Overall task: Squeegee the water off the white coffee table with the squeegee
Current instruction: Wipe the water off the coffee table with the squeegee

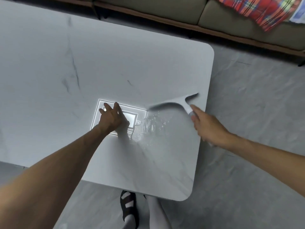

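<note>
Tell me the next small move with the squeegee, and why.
Probably pull the squeegee toward you through the water: its blade sits at the puddle's far edge, the right hand holds the handle, and the left hand rests on the coffee table beside the puddle.

The white coffee table (115, 55), grey-veined with rounded corners, stands on a grey floor (247, 113) and bears a puddle of water (151, 129) near its right edge, the left hand (112, 118) flat just beside it, with the blurred squeegee (173, 104) blade at the puddle's far rim.
</note>
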The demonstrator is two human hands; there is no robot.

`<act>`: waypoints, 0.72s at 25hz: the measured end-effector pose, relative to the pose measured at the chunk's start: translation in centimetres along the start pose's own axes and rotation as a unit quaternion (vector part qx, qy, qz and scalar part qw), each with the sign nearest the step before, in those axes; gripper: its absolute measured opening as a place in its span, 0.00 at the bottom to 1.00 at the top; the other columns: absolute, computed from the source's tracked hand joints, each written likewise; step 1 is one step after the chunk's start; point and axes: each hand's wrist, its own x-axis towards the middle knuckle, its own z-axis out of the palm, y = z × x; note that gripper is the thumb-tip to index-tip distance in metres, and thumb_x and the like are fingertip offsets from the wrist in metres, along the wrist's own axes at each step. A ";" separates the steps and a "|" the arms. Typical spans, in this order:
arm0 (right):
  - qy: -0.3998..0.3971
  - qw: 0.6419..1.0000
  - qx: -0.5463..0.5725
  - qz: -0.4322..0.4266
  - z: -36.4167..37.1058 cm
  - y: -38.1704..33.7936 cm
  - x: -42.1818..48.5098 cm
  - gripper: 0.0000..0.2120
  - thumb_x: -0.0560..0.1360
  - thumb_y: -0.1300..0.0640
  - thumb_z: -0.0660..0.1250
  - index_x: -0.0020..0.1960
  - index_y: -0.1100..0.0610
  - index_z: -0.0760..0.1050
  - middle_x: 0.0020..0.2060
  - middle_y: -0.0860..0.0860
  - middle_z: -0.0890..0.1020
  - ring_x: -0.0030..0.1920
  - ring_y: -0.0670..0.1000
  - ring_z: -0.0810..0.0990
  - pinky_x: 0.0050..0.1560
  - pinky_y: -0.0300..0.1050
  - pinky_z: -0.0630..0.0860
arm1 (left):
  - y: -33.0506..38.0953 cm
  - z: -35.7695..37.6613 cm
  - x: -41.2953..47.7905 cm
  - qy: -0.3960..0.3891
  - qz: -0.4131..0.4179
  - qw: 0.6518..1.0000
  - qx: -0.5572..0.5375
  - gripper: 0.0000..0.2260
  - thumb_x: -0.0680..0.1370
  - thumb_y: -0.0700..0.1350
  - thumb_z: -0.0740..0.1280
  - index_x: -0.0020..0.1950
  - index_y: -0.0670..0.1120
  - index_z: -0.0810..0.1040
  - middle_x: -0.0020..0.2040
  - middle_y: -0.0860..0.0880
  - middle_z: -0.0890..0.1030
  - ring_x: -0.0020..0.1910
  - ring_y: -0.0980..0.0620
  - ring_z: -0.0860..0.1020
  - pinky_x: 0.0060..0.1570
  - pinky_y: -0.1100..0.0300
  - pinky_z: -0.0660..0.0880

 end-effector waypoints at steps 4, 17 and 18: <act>0.097 0.963 0.208 0.139 -0.3 -2.0 3.9 0.12 0.80 0.55 0.49 0.60 0.51 0.68 0.36 0.57 0.73 0.26 0.52 0.72 0.28 0.46 0.72 | -2.0 3.6 -3.0 0.048 0.015 0.998 0.024 0.25 0.79 0.39 0.54 0.76 0.38 0.56 0.68 0.30 0.65 0.61 0.32 0.70 0.59 0.43 0.72; 0.076 0.944 0.272 0.168 10.5 -7.2 -5.9 0.07 0.78 0.57 0.51 0.49 0.55 0.68 0.34 0.54 0.71 0.25 0.50 0.72 0.34 0.50 0.76 | -12.8 4.4 -8.2 -0.029 0.098 0.983 -0.155 0.24 0.77 0.38 0.59 0.74 0.44 0.63 0.71 0.42 0.70 0.68 0.40 0.71 0.61 0.51 0.71; 0.073 0.958 0.239 0.139 10.3 -7.5 -6.4 0.07 0.79 0.57 0.52 0.50 0.54 0.68 0.34 0.54 0.72 0.25 0.50 0.72 0.33 0.49 0.76 | -14.0 4.2 -8.6 -0.023 0.071 0.974 -0.212 0.24 0.77 0.39 0.60 0.73 0.46 0.64 0.68 0.43 0.75 0.65 0.40 0.74 0.60 0.52 0.71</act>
